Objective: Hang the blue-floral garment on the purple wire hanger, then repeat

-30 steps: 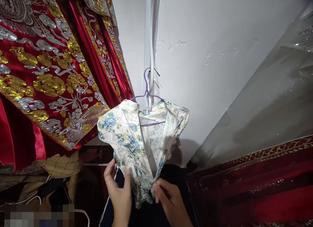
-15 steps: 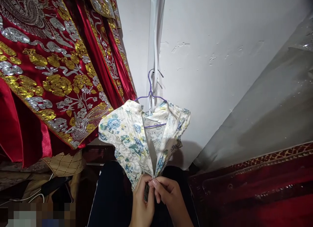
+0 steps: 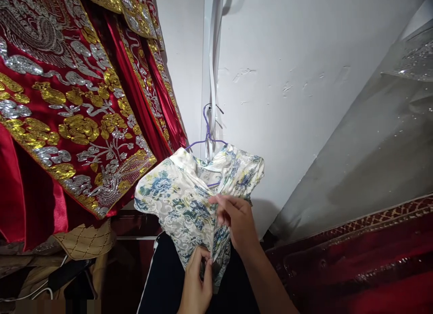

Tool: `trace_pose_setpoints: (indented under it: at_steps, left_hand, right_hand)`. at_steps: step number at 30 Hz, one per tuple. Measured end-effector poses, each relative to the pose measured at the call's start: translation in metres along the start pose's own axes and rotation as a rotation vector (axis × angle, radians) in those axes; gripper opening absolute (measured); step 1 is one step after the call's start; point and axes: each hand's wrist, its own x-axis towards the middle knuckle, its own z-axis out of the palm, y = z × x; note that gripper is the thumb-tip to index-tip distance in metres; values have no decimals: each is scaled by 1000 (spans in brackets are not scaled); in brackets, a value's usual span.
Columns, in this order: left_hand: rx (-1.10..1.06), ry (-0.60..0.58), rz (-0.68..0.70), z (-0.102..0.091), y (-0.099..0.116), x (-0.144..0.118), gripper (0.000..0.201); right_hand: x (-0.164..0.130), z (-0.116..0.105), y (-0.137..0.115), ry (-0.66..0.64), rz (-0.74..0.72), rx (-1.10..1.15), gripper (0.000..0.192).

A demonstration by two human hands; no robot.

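A cream garment with blue and green flowers (image 3: 176, 201) hangs on a purple wire hanger (image 3: 207, 132) against a white wall. My left hand (image 3: 196, 282) pinches the garment's lower edge, near the bottom of its open seam. My right hand (image 3: 237, 221) is higher up, its fingertips closed on the same seam at mid height. The two fabric edges lie together between my hands.
A red robe with gold and silver embroidery (image 3: 67, 111) hangs close on the left. A grey glittery cloth (image 3: 382, 133) and a red patterned fabric (image 3: 355, 255) lie on the right. White cables (image 3: 211, 57) run down the wall behind the hanger.
My right hand has slid up the seam from the bottom to mid height. My left hand stays pinching the lower edge. The garment's opening has drawn closed.
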Motion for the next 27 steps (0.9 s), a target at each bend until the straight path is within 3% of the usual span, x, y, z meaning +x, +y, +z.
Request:
trace_pose_setpoints:
  at_steps: [8,10,14,17,24,27]
  left_hand:
    - [10,-26,2,2,-16,-4,37]
    - [14,-25,-2,-3,-18,-3,37]
    - [75,-142,-3,-22,-5,16,28]
    - [97,-137,83,-39,27,45,19]
    - [78,234,505,-60,140,119,34]
    - [173,204,696,-63,177,144,35]
  right_hand:
    - [38,12,-52,43,-72,142,32]
    - [38,13,-59,17,-119,114,33]
    - [33,14,-60,-21,-165,-4,32]
    - [30,13,-55,-3,-197,-51,30]
    - [20,10,-60,-40,-256,-124,29]
    - [16,8,-64,-42,-290,-128,28]
